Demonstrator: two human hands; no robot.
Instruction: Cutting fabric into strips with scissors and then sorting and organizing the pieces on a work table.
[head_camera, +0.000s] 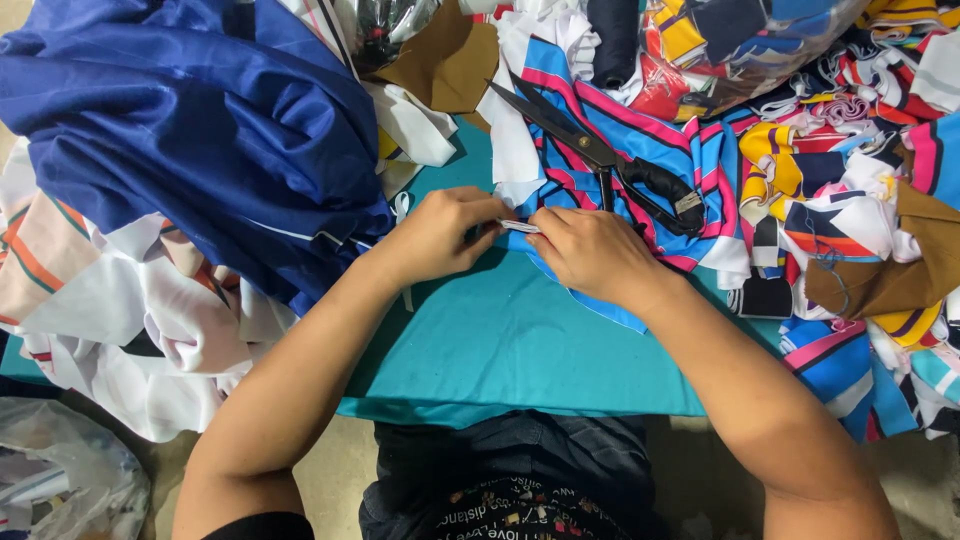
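Observation:
My left hand and my right hand meet over the teal table top. Together they pinch a small white strip of fabric between their fingertips. Both hands are closed on it. Just beyond my right hand lies a blue, pink and white striped cloth. On that cloth rests a pair of large black scissors, blades pointing to the far left, handles near my right wrist.
A big heap of dark blue cloth fills the left side, over white and orange pieces. Colourful fabric scraps pile up at the right. A clear bag of scraps stands behind. Another plastic bag lies at lower left.

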